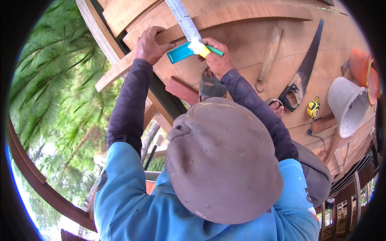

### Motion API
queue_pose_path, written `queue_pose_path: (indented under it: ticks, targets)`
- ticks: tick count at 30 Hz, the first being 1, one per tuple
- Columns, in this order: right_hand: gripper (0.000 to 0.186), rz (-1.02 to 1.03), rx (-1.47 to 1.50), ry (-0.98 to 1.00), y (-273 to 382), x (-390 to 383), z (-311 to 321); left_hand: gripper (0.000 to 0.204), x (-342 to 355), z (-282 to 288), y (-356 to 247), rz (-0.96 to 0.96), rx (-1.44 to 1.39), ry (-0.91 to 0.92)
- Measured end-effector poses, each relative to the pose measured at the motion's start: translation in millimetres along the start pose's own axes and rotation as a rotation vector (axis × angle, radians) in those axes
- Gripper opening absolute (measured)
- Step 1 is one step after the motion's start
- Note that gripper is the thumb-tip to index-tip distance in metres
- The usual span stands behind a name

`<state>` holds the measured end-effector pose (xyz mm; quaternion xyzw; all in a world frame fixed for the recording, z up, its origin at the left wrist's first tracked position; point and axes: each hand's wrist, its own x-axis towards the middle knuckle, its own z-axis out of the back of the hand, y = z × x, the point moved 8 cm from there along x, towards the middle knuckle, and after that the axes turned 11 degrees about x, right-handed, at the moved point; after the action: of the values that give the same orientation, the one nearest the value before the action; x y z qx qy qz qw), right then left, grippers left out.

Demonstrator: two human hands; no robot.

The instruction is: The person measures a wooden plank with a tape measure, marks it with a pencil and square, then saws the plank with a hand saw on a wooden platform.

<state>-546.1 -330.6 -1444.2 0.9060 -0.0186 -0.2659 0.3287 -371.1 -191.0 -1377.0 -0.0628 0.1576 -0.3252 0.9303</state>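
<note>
One left hand lay at the left, its fingers curled together over the edge of a wooden strip on the planked deck. Just right of it, one right hand had its fingers clamped on a try square, whose teal stock lay across the wood between the two hands and whose steel blade ran up out of view. A grey hat hid the worker's face and much of the deck. Further right lay one wooden handle, one handsaw and one yellow tape measure. At the far right were two buckets: a white one tipped on its side, apparently empty, and an orange one, partly cut off, contents unseen.
</note>
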Motion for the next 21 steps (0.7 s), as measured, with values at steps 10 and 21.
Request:
queue_pose_path:
  ticks: [10,21]
  targets:
    - [0.014,-0.042,0.008,-0.049,-22,-1,3,0.085,-13,15,-16,-0.203,-0.158,0.005]
    - [0.018,0.012,0.039,-0.171,-14,11,-3,0.100,-13,-14,-61,-0.420,0.163,-0.154]
